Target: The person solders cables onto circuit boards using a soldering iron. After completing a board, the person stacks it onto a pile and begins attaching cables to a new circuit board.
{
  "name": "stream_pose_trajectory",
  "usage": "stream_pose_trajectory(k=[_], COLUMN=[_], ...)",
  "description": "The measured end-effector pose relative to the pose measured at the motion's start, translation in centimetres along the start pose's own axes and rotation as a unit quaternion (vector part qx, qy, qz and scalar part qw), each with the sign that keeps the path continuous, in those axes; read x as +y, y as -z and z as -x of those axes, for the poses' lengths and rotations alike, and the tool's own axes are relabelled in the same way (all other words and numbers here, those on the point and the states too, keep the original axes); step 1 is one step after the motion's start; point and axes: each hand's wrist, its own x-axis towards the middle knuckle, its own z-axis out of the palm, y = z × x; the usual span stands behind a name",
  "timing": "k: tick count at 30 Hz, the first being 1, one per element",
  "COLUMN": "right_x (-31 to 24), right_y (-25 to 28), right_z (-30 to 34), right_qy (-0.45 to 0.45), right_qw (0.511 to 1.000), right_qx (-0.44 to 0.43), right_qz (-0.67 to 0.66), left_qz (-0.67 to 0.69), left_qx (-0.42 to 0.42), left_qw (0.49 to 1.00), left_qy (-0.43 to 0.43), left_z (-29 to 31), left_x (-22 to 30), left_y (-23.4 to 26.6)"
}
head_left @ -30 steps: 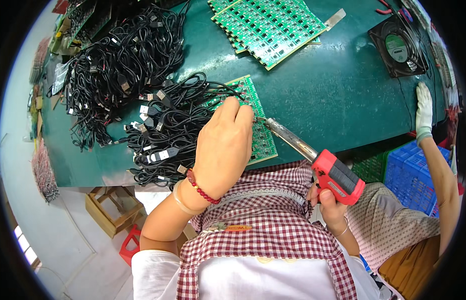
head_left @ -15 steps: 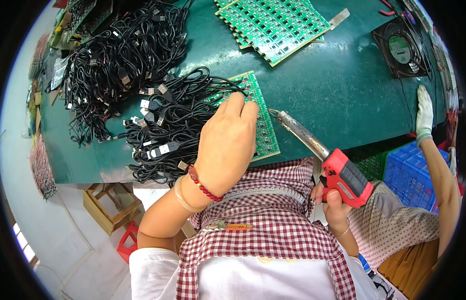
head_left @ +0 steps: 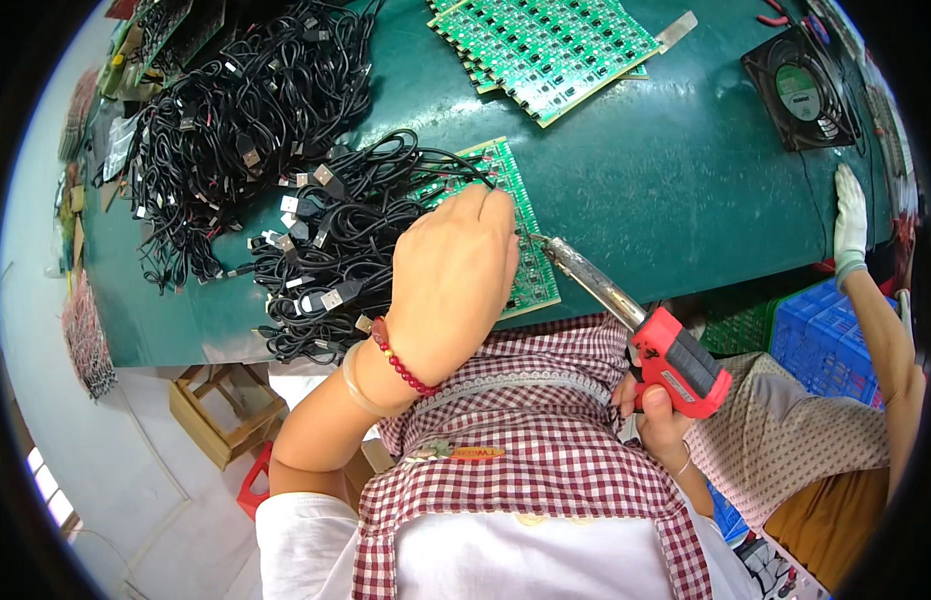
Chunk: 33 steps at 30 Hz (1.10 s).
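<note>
My left hand [head_left: 454, 258] is curled palm-down over a green circuit board [head_left: 533, 277], its fingers closed together; the fingertips and whatever they pinch are hidden beneath it. Black cables run from a bundle of USB cables [head_left: 331, 255] over the board's far part, up to the knuckles. My right hand [head_left: 664, 420] grips the red and black handle of a soldering iron [head_left: 596, 283]. The iron's tip is over the board's right edge, close to my left fingers; whether it touches the board I cannot tell.
A larger heap of black cables [head_left: 256, 110] lies at the far left on the green table [head_left: 676, 180]. Stacked circuit boards [head_left: 556, 50] lie at the back, a black fan [head_left: 801, 92] at the right. Another person's gloved hand [head_left: 850, 225] rests by the right table edge, above blue crates [head_left: 826, 335].
The soldering iron has moved left and slightly toward me, bringing its tip from beside the board to over its edge. My left hand has shifted slightly left and nearer to me.
</note>
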Motion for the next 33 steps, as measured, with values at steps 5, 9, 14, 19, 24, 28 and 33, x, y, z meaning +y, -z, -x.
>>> stream_pose_trajectory(k=[5,9,14,19,24,28,33], right_x=[0.0,0.3,0.4,0.0,-0.1,-0.1,-1.1], right_y=[-0.3,-0.4,-0.9,-0.5,-0.6,-0.6,-0.5], right_z=[0.0,0.0,0.2,0.0,-0.2,-1.2,-2.2], right_qy=[0.001,0.000,-0.004,-0.004,0.022,0.077,0.116], right_qw=[1.000,0.998,0.998,1.000,0.999,0.995,0.991], right_qx=[-0.001,-0.023,0.019,0.002,0.018,0.051,0.066], right_qz=[-0.011,0.054,0.055,0.008,0.023,0.029,0.027], left_qz=[-0.003,0.001,-0.007,-0.002,-0.060,-0.095,-0.119], left_qx=[-0.002,0.006,0.005,0.000,0.022,-0.028,0.125], left_qw=[1.000,1.000,1.000,1.000,0.998,0.993,0.984], left_qy=[0.005,0.013,0.014,0.016,-0.003,-0.064,-0.035], left_z=[-0.1,0.0,0.0,-0.2,0.1,-1.2,-10.3], left_x=[-0.1,0.0,0.0,0.0,0.3,0.1,-8.3], left_y=[-0.2,-0.5,-0.5,-0.4,-0.2,2.6,6.7])
